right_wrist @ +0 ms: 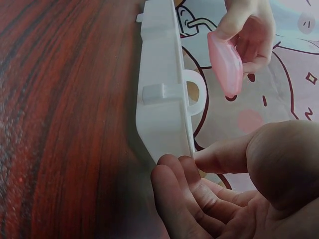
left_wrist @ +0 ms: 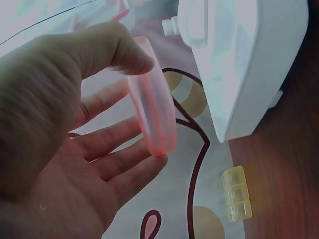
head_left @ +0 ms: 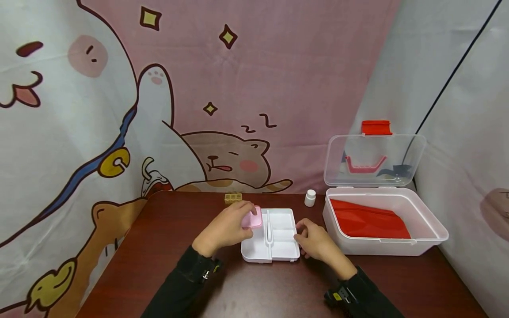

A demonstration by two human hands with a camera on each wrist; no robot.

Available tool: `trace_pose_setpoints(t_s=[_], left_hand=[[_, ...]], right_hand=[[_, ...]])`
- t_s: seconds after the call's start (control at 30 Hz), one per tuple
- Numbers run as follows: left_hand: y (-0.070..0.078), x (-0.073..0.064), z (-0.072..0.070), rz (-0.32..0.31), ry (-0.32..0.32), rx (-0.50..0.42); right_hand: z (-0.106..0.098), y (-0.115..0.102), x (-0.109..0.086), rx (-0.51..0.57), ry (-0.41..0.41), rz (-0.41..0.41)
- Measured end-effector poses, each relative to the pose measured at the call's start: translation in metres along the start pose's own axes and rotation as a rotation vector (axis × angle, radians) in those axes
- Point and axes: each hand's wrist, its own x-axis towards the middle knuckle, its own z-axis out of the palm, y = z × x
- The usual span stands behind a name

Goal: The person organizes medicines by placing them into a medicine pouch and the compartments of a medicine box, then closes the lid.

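My left hand pinches a small translucent pink plastic case between thumb and fingers. It holds the case raised over the left part of a white compartment tray. The tray lies on the table, with dividers and a handle along its middle. At the tray's right edge is my right hand. In the right wrist view its thumb is at the rim and its fingertips lie against the outer wall, gripping that corner.
A yellow translucent three-part box sits behind the tray, near a small white bottle. On the right stands a white storage box with its clear lid raised and a red pouch inside. A cartoon cloth hangs behind the table.
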Motion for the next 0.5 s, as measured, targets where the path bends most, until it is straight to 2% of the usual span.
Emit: trace_pose_setpoints(t_s=[0.23, 0.5], left_hand=[[0.005, -0.001, 0.008, -0.006, -0.065, -0.019], [0.007, -0.002, 0.013, -0.015, -0.116, 0.015]], right_hand=[[0.000, 0.000, 0.001, -0.009, 0.002, -0.006], [0.001, 0.001, 0.001, -0.006, 0.003, -0.005]])
